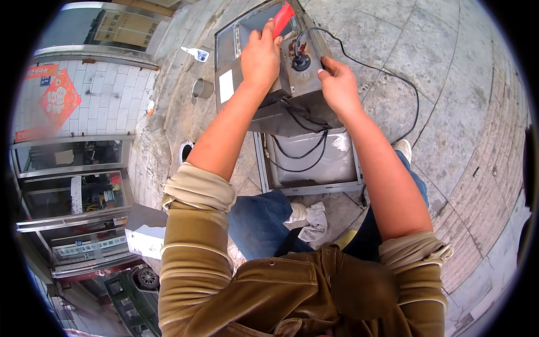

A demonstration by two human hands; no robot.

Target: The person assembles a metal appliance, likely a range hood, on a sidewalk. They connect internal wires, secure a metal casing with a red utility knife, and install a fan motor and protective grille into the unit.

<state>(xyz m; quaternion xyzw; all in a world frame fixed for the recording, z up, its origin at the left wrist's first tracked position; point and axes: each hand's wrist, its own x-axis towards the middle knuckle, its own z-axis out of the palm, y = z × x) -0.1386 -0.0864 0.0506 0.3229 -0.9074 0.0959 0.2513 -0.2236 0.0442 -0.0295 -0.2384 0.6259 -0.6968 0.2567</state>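
Closed left hand (pixel 261 60) on red tool (pixel 284 19); right hand (pixel 340 87) against metal housing (pixel 309 84), right edge, pinch unclear; presumably I'm steadying it.

Left: a red diamond sign (pixel 60 99) bearing one large pale character, on a white-tiled wall (pixel 115 84). Far left: a brown panel (pixel 124 28) carries dark printed characters.

- Bright, diffuse daylight washes pale grey stone paving (pixel 460 73); shadows are soft.
- Fisheye distortion bends the white-tiled wall (pixel 106 92) toward the black rim.
- A dark round blur (pixel 365 288) obscures part of a brown button-front jacket (pixel 252 292); the bare left hand (pixel 261 59) and bare right hand (pixel 340 90) look crisp.
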